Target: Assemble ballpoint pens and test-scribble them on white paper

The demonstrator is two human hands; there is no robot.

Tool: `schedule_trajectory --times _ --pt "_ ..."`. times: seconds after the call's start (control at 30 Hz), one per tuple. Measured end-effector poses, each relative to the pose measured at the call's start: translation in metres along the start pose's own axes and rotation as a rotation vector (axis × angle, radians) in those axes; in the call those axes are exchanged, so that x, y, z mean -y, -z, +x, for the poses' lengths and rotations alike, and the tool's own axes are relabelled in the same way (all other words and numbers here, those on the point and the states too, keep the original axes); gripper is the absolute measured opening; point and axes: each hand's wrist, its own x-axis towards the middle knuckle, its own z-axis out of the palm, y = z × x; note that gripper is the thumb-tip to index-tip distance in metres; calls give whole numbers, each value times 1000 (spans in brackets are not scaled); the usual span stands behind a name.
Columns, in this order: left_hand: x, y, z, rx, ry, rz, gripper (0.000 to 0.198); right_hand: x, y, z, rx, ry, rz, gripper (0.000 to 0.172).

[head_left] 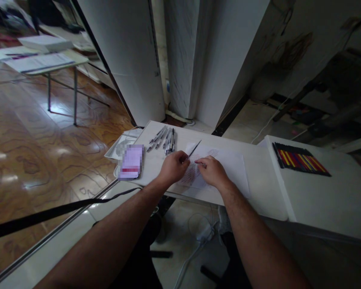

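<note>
My left hand (175, 165) is closed on a thin dark pen (195, 148), which points up and to the right over a white sheet of paper (236, 170). Reddish and dark marks cover part of the sheet. Just right of the pen, my right hand (211, 170) is over the paper with its thumb and fingertips close together; whether they hold something small cannot be made out. Several pens (164, 138) lie in a loose bunch on the white table (258, 196), beyond my left hand.
A phone (131, 161) lies at the table's left end, beside a white tray (112, 149). On the adjoining white surface at right is a set of coloured pens (301, 159). A black strap (78, 204) crosses at left. Cables hang below the table.
</note>
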Motion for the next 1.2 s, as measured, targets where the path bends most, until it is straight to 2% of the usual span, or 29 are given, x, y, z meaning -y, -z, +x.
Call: schedule_trajectory --times 0.2,0.3,0.43,0.57,0.7,0.8,0.9,1.0,1.2 --pt "-2 1 0 -3 33 -31 12 2 2 0 -68 -115 -65 15" --pt "-3 0 0 -1 42 -47 12 6 -3 -1 -104 -173 -58 24" --pt "-3 -1 0 -5 51 -53 13 8 -13 -1 -87 -245 -65 38" --pt "-2 -1 -1 5 33 -62 12 7 -18 0 -70 -251 -67 32" --pt "-1 -1 -1 7 8 -82 10 7 -18 2 -77 -263 -35 33" --pt "0 -2 0 2 -22 -100 9 8 -17 5 -147 -274 147 26" --pt "1 -3 0 16 -34 -116 9 11 -12 10 -235 -224 501 17" --pt "0 -4 -1 59 -55 -108 9 15 -6 12 -261 -188 802 20" --pt "-2 -5 -3 114 -93 -106 15 18 2 9 -276 -152 957 23"
